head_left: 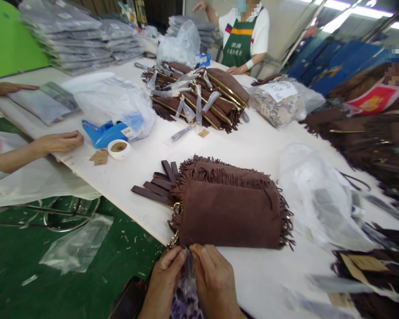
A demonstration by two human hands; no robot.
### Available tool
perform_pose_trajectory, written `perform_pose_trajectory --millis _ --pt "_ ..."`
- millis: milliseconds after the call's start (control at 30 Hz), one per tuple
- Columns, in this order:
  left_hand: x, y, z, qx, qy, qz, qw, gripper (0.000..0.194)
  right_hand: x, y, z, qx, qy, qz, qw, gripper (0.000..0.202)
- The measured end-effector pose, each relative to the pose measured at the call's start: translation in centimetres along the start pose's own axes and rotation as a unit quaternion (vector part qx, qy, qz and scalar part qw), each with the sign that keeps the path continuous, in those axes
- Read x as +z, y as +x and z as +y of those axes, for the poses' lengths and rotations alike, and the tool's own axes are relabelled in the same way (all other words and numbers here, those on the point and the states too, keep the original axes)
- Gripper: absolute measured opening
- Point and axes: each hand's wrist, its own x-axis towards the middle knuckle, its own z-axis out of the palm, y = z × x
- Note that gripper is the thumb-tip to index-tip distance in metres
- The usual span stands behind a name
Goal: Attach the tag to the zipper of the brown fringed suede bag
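just beyond both hands, touching distance: stack of brown fringed pouches [231, 212] on the white counter [146, 164], long axis running left to right, near edge right above the knuckles. equally close to left hand [164, 277] and right hand [214, 279]. fingers of both pinched nearly closed on a thin grey strip [189, 268] between them, upright, just below the stack's front edge. loose brown straps [154, 184] off to the stack's left.
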Motion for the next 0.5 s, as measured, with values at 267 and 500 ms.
perform_pose_trajectory --millis 267,500 --pt "-0.3 0.6 -0.4 0.027 0.036 -0.054 0.998 0.02 -0.7 1.2 0.5 -0.003 -0.067 -0.119 0.991 0.018" --pt "-0.2 0.9 0.0 0.003 0.07 -0.038 0.997 0.023 -0.2 1.0 0.0 0.049 -0.036 -0.104 0.993 0.017"
